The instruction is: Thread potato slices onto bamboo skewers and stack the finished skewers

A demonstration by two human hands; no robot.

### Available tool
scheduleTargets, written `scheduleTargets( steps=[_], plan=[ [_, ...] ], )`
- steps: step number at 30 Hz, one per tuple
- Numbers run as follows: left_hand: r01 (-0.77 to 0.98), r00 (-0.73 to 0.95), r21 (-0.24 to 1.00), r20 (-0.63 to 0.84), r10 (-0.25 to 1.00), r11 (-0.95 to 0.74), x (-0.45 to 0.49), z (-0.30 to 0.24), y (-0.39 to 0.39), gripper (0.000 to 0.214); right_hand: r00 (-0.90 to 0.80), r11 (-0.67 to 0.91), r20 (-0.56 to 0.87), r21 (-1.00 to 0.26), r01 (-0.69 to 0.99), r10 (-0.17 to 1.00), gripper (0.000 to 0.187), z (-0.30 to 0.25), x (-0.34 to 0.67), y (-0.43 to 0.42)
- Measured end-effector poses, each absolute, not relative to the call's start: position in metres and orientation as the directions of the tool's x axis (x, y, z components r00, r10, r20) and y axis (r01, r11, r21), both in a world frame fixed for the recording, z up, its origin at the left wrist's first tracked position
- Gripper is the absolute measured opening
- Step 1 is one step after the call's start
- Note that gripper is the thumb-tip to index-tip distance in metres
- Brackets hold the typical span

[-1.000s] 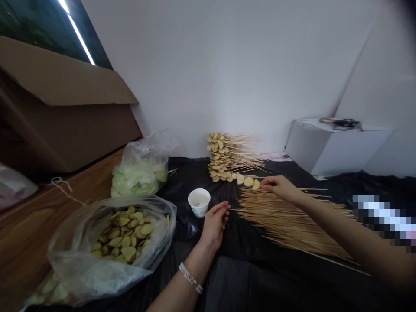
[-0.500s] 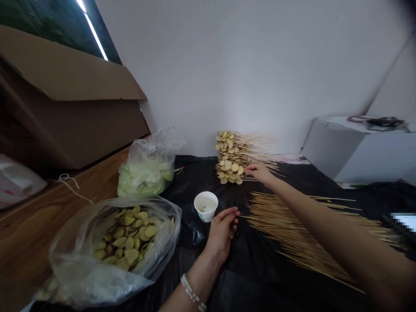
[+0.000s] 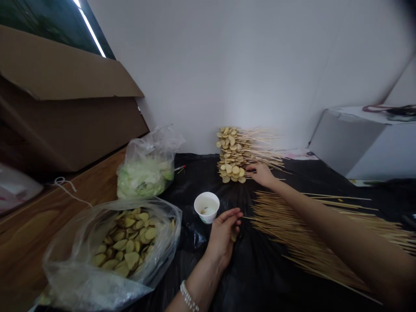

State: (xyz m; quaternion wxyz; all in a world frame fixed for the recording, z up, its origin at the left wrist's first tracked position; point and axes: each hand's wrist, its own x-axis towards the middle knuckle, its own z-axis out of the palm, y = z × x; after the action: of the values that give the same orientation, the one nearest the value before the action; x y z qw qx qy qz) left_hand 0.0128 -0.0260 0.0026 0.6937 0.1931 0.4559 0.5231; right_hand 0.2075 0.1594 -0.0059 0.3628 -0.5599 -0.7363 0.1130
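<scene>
My right hand point(image 3: 261, 174) reaches to the front of a stack of skewered potato slices point(image 3: 231, 169). Its thumb and fingers pinch the stick of a potato skewer lying on top. Closer to me, my left hand point(image 3: 225, 234) is closed, with its fingertips together near the tip of one bare stick. A pale potato slice point(image 3: 233, 236) shows partly under its fingers; the rest is hidden by the hand. Bare bamboo skewers point(image 3: 292, 229) lie in a wide pile beneath my right forearm. Left of my hand is an open plastic bag point(image 3: 74, 277) of loose potato slices point(image 3: 130, 246).
A white paper cup point(image 3: 207, 208) stands just beyond my left hand. A tied bag of pale green vegetables point(image 3: 146, 173) sits behind the potato bag. A cardboard box point(image 3: 71, 125) is at left, a white box point(image 3: 351, 143) at right. Black plastic sheeting point(image 3: 195, 173) covers the surface.
My view has shifted slightly. My right hand stays at the skewer stack, its fingers a little farther back from the slices. My left hand keeps its closed pose.
</scene>
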Motion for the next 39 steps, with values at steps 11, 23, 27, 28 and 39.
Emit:
scheduleTargets(
  steps=[11, 23, 27, 28, 39],
  plan=[
    [-0.659, 0.175, 0.628, -0.406, 0.897, 0.413, 0.009, 0.015, -0.027, 0.028, -0.144, 0.392, 0.425, -0.583, 0.712, 0.894, 0.019, 0.043, 0.242, 0.076],
    [-0.734, 0.314, 0.497, -0.356, 0.88, 0.463, 0.007, 0.019, -0.026, 0.085, -0.209, 0.322, 0.27, -0.5, 0.804, 0.94, 0.019, 0.03, 0.281, 0.011],
    [-0.682, 0.353, 0.537, -0.353, 0.866, 0.497, 0.009, 0.018, -0.029, 0.089, -0.313, 0.383, 0.251, -0.32, 0.866, 0.916, 0.018, 0.022, 0.288, 0.011],
    [-0.67, 0.368, 0.545, -0.346, 0.863, 0.504, 0.009, 0.019, -0.03, 0.089, -0.341, 0.405, 0.249, -0.284, 0.869, 0.907, 0.018, 0.021, 0.288, 0.011],
    [-0.642, 0.438, 0.562, -0.291, 0.851, 0.522, 0.01, 0.023, -0.036, 0.064, -0.41, 0.437, 0.205, -0.111, 0.893, 0.889, 0.018, 0.014, 0.278, 0.008]
  ],
)
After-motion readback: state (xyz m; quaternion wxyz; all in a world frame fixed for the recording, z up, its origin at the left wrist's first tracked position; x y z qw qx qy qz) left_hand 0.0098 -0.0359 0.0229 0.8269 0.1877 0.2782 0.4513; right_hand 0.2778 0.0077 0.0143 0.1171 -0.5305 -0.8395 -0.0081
